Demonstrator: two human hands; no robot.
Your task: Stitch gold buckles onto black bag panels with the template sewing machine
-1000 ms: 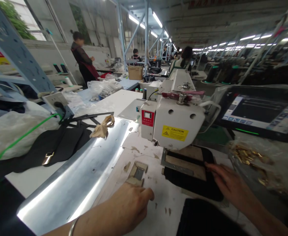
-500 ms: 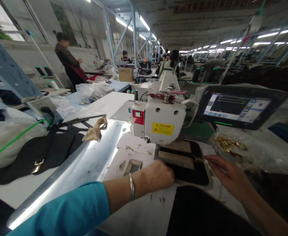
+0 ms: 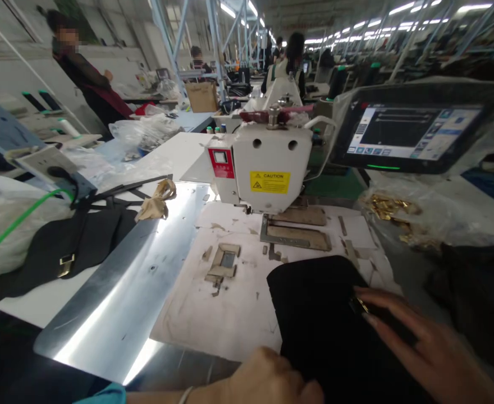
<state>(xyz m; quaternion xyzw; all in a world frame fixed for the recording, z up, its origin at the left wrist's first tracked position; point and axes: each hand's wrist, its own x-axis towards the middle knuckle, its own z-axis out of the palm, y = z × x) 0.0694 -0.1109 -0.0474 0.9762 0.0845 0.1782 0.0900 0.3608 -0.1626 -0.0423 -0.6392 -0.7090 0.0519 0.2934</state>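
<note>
The black panel (image 3: 318, 303), just in front of the sewing machine (image 3: 272, 157), has its gold buckle (image 3: 359, 305) pinched in the right hand (image 3: 428, 342), apparently for control; the left hand (image 3: 272, 382) curls nearby, fingertips hidden, grip impossible to tell; the white sheet (image 3: 225, 314) beneath probably shields the metal plate (image 3: 141, 280).

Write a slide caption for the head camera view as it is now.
Right hand at a gold fitting over a black panel, left hand close by, before a white machine labelled CAUTION.
</note>
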